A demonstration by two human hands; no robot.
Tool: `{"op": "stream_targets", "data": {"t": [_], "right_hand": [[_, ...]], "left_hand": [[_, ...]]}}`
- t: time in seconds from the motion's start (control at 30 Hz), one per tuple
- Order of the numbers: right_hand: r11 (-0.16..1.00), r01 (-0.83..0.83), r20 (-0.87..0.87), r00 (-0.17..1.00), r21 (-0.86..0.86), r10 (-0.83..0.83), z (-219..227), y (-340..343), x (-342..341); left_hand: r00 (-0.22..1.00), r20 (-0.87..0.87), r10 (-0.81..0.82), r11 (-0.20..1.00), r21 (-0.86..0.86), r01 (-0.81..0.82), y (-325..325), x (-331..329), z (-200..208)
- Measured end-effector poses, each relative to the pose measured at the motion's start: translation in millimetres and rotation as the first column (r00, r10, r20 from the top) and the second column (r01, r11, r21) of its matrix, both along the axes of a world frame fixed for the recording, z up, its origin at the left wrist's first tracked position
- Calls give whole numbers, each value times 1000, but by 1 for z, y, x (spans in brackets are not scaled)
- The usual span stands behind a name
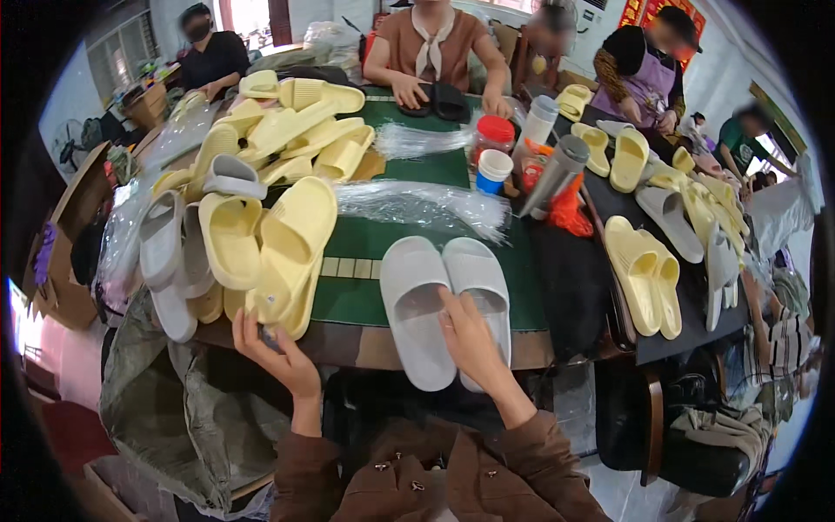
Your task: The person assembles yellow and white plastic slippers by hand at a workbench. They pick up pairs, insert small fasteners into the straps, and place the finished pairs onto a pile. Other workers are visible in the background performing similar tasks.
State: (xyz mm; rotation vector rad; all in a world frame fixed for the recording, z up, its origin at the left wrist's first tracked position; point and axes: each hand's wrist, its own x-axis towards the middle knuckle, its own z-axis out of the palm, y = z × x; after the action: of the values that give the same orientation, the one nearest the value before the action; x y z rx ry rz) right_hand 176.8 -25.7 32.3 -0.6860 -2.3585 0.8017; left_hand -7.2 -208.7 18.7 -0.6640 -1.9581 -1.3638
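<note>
"Head view: what's your right hand doing?"

"My right hand [474, 341] is pinching the inner edges of two grey slippers [420, 344], side by side over the near edge of the table [357, 345]."

"And your left?"

"My left hand [280, 358] is half curled by the yellow slippers' [296, 235] heels. I can't tell whether it's gripping anything."

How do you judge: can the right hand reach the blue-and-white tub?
Probably yes, stretching: the right hand is at the grey slippers, and only low plastic strands lie before the tub.
</note>
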Motion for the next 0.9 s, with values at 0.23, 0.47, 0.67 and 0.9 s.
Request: {"op": "stream_targets", "data": {"t": [0.23,0.47,0.67,0.9], "right_hand": [[948,-80,-335,942,-308,-30,-18,2,29],[769,-191,-514,834,-610,-201,-20,9,44],[819,-136,-493,848,-558,-195,-23,19,53],[723,-154,-463,851,-673,-249,5,21,61]], "left_hand": [[869,86,-488,850,-178,495,44,43,19],[783,186,-593,703,-354,616,97,60,2],[774,158,-613,629,-495,599,116,60,-4],[780,153,-607,562,-611,557,138,53,7]]}}
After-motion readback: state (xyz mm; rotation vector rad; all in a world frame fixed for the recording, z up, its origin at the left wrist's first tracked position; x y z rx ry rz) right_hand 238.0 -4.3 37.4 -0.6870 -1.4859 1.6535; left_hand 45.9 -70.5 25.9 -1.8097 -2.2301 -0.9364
